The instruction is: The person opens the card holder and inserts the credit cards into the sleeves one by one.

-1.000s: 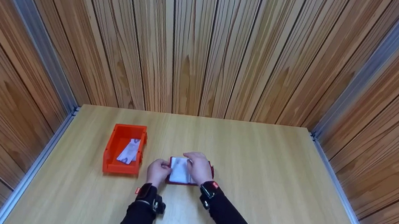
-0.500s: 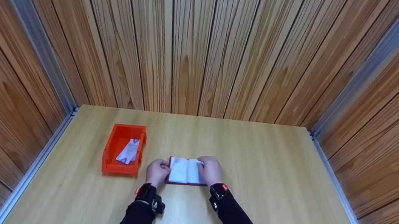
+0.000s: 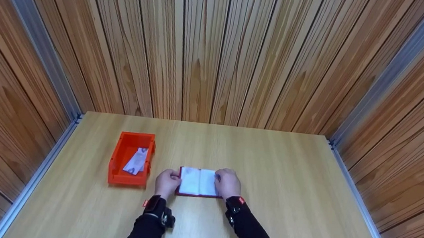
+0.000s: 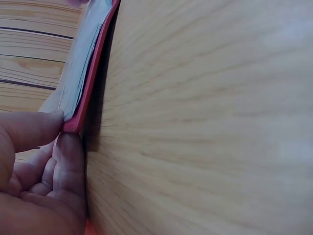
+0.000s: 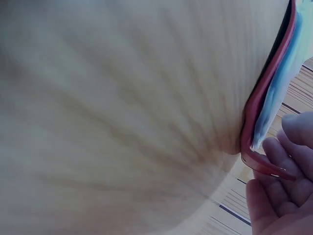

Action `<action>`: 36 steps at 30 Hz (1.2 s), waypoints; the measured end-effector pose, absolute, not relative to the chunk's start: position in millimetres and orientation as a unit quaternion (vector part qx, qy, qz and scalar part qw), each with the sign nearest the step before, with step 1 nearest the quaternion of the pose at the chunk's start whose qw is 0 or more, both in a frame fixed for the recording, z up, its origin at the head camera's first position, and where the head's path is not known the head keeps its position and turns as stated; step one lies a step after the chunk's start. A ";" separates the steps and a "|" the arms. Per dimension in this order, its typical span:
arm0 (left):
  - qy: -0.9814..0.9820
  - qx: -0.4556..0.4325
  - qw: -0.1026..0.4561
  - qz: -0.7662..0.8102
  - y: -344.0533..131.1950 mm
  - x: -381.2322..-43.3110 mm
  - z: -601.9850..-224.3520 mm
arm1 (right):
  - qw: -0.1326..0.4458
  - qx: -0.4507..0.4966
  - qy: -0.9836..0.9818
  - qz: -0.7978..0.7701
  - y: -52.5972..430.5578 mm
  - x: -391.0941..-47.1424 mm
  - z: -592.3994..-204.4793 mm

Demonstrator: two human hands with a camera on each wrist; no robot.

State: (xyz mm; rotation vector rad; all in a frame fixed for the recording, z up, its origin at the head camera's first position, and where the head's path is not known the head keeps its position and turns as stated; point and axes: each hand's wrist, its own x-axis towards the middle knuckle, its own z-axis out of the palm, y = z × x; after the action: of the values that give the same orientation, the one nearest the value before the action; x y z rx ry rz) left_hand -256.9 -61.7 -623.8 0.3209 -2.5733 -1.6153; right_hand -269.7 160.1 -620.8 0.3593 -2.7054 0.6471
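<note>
A small card holder (image 3: 189,181) with a red cover and whitish, thin sleeve-like pages lies spread flat on the table, in the middle of the head view. My left hand (image 3: 166,182) pinches its left edge; the left wrist view shows the thumb on the pages (image 4: 88,58) and a finger under the red cover (image 4: 90,90). At the right edge is my right hand (image 3: 228,183). In the right wrist view, its thumb stands apart from the pages, and a red strap (image 5: 266,166) from the cover lies against its loosely bent fingers.
An orange bin (image 3: 127,180) stands to the left of the card holder, with a pale printed paper slip (image 3: 136,161) inside. Wood-plank walls (image 3: 220,55) rise behind the table (image 3: 289,177) and at both sides, with metal rails along the corners.
My right hand has moved rightward off the right-hand pages to the card holder's right edge, uncovering them. Its thumb has lifted from the page. My left hand keeps its pinch.
</note>
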 end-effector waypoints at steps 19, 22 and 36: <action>-0.832 0.115 0.003 -0.543 -64.0 -257.4 -622.0 | 0.148 0.124 -0.960 0.205 157.8 -267.8 -619.6; -0.829 0.120 -0.023 -0.546 -66.4 -257.4 -619.1 | 0.146 0.124 -0.961 0.201 158.0 -267.8 -619.5; -0.858 0.095 -0.037 -0.503 -86.0 -257.4 -574.8 | 0.137 0.121 -0.961 0.209 158.3 -269.7 -619.3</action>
State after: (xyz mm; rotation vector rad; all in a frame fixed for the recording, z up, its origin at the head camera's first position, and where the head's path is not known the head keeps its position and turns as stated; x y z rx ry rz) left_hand -257.4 -86.0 -574.8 0.3041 -2.7617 -1.6181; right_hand -269.7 158.3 -619.3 0.3499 -2.7795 0.6047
